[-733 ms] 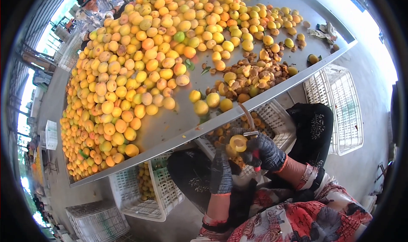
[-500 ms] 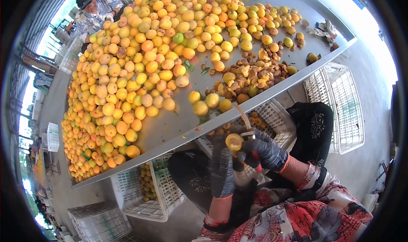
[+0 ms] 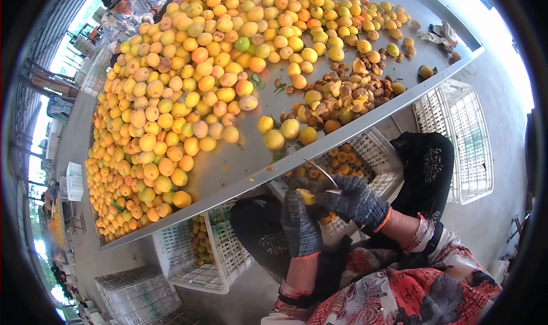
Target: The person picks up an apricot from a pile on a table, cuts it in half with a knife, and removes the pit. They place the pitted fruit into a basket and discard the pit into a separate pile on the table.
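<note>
Both my hands wear grey knit gloves and meet over my lap, just below the metal table's edge. My left hand (image 3: pixel 300 227) is closed around a yellow apricot (image 3: pixel 306 196), mostly covered by its fingers. Close beside it, my right hand (image 3: pixel 361 202) grips a thin curved metal tool (image 3: pixel 324 172), like a narrow knife blade, pointing up and left; its handle is hidden in the glove. Beneath the hands a white plastic crate (image 3: pixel 374 154) between my knees holds halved apricots (image 3: pixel 344 158).
A large heap of whole apricots (image 3: pixel 188 91) covers much of the metal table (image 3: pixel 234 174). Brown pits and scraps (image 3: pixel 348 99) lie near its edge. White crates stand at right (image 3: pixel 456 136) and left (image 3: pixel 220 253). Another person (image 3: pixel 128 8) sits across the table.
The cut apricot's open face, visible before in front of my right hand, has turned away, and the fruit sits lower in my left hand. The blade has swung leftward. The view has shifted slightly.
</note>
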`<state>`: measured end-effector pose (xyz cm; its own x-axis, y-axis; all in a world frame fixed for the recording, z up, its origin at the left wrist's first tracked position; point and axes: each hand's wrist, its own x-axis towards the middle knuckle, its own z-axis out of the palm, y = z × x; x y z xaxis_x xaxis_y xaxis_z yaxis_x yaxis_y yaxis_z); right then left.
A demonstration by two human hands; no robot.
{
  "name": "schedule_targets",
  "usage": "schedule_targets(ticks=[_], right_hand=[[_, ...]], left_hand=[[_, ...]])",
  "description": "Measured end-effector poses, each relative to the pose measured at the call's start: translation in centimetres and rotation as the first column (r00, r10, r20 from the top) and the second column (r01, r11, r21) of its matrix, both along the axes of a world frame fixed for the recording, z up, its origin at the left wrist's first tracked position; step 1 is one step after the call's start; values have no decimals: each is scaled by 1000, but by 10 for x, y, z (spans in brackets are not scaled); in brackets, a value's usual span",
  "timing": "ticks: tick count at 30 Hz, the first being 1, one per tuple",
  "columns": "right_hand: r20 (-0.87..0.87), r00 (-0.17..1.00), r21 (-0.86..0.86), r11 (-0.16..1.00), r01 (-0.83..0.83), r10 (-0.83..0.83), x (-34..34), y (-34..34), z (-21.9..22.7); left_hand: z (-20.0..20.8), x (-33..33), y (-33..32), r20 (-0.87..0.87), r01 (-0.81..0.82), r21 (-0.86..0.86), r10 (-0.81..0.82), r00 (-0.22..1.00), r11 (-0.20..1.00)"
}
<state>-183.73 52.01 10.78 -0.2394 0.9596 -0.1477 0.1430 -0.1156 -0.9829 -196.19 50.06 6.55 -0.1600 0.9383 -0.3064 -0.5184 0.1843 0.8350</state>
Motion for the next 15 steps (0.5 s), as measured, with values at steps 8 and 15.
schedule_targets(ticks=[8, 15], right_hand=[[440, 898, 331, 926, -180, 17, 2, 2, -5], [5, 1000, 81, 997, -21, 21, -1, -2, -24]], left_hand=[[5, 2, -2, -601, 118, 109, -29, 798, 987], [-8, 4, -1, -273, 128, 99, -97, 957, 987]])
